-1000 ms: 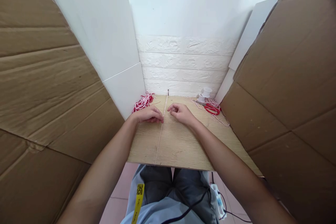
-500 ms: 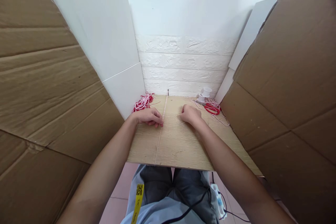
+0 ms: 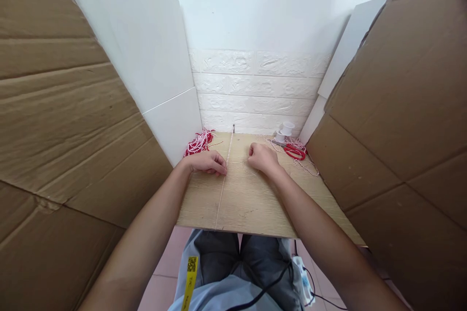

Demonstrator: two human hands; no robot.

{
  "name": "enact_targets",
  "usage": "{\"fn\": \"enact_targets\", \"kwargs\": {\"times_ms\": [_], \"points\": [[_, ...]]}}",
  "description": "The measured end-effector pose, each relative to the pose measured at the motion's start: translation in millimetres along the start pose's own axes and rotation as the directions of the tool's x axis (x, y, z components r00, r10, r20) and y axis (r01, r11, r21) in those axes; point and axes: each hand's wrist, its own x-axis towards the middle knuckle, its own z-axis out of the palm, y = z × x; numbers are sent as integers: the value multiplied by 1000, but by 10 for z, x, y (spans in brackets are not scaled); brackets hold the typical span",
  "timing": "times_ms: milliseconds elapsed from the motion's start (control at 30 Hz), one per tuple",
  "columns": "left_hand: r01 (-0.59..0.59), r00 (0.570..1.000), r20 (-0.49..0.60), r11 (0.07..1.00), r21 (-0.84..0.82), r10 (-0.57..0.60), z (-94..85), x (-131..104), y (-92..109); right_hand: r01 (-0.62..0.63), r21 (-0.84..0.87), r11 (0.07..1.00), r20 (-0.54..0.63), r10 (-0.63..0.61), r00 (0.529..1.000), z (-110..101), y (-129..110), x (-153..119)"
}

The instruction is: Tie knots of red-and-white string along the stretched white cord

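A pale cord [image 3: 220, 200] runs taut from a small dark hook [image 3: 234, 128] at the back down to the board's front edge; its far stretch looks thicker, like braid. My left hand [image 3: 212, 162] pinches the cord with thumb and fingertips about midway along. To the right of the cord, my right hand [image 3: 261, 156] is closed, knuckles up, just above the board. Thin pale thread [image 3: 245, 164] trails between the cord and my right fingers. What lies inside those fingers is too fine to see clearly, but the thread leads to them.
Red and white cords [image 3: 200, 143] lie heaped at the back left of the wooden board [image 3: 251, 209]. At the back right are red-handled scissors [image 3: 295, 151], white spools [image 3: 286, 129] and loose pinkish cord [image 3: 307, 167]. Cardboard walls [image 3: 386, 121] flank both sides.
My right hand has shifted slightly up and to the left, its fingers curling more. The thread beside it hangs slacker. My left hand stays in place on the cord.
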Motion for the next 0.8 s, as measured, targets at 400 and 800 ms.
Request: {"fn": "enact_targets", "kwargs": {"times_ms": [400, 800], "points": [[14, 1000, 18, 1000, -22, -14, 10, -3, 39, 48, 3, 999, 140, -48, 989, 78, 21, 24], [21, 1000, -7, 1000, -11, -21, 13, 8, 23, 126, 225, 966, -44, -119, 992, 69, -2, 48]]}}
